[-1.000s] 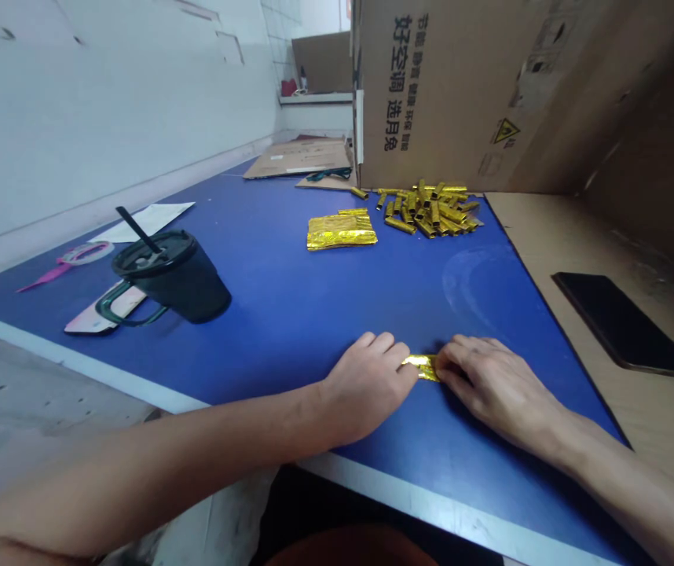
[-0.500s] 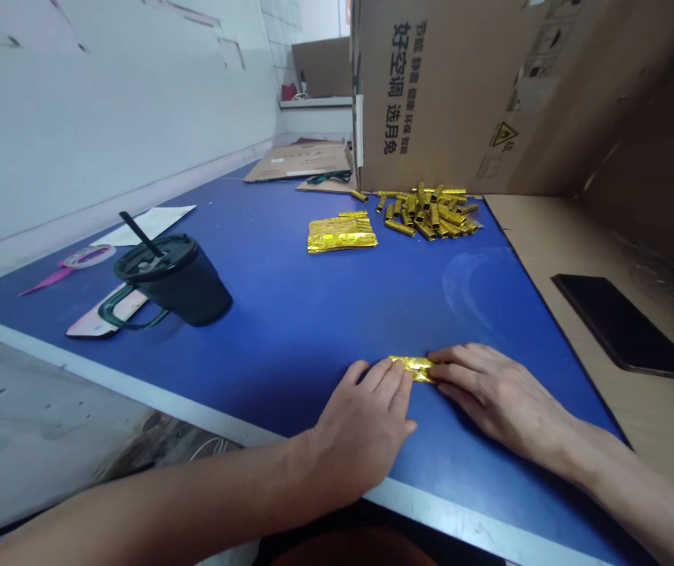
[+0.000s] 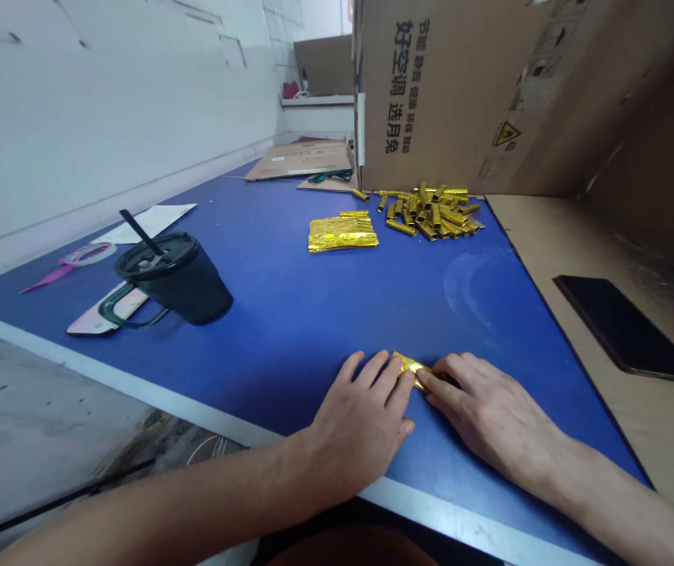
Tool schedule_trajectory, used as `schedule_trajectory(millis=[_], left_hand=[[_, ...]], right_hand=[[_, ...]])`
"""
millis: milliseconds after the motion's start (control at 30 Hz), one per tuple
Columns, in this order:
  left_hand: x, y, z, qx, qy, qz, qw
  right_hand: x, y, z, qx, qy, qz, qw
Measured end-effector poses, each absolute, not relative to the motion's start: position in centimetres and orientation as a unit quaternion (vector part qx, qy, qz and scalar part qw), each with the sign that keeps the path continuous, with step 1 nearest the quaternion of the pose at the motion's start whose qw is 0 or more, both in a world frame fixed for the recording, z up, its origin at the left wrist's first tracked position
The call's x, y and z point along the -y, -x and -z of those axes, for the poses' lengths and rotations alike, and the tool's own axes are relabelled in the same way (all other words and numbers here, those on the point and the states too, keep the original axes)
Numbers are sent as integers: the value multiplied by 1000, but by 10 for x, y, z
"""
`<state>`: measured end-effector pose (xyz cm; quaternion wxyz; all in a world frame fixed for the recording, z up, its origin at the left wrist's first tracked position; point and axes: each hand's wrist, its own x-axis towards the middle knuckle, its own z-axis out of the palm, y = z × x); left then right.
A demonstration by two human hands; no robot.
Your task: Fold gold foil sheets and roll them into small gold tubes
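A small strip of shiny gold foil (image 3: 411,368) lies on the blue tabletop (image 3: 290,314) near its front edge. My left hand (image 3: 364,420) rests flat with fingers spread, its fingertips pressing on the left end of the strip. From the other side, my right hand (image 3: 484,397) has its fingers closed on the strip's right end, the index finger on top. Farther back lie a flat stack of gold foil sheets (image 3: 342,233) and, to its right, a heap of short folded gold foil tubes (image 3: 434,212).
A dark lidded mug with a straw (image 3: 175,279) stands at left, partly over a phone (image 3: 101,313). Behind it are a tape roll (image 3: 90,254) and a paper sheet (image 3: 152,224). A large cardboard box (image 3: 448,102) stands behind the heap. At right lies a black phone (image 3: 625,326).
The foil strip has tilted, its right end now nearer me. My left fingers have spread apart, and my right index finger has moved onto the strip.
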<state>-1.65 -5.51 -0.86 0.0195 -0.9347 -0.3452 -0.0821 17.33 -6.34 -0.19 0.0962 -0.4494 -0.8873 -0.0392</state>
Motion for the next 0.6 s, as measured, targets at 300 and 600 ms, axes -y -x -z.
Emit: schedule_trajectory(millis=[300,600], left_hand=[[62,20,9,336,940,59,32],[37,24,2,446,866,191,-121]], right_hand=[[63,-172,0,885,455,37,91],[61,-176,-3,892,442,24,93]])
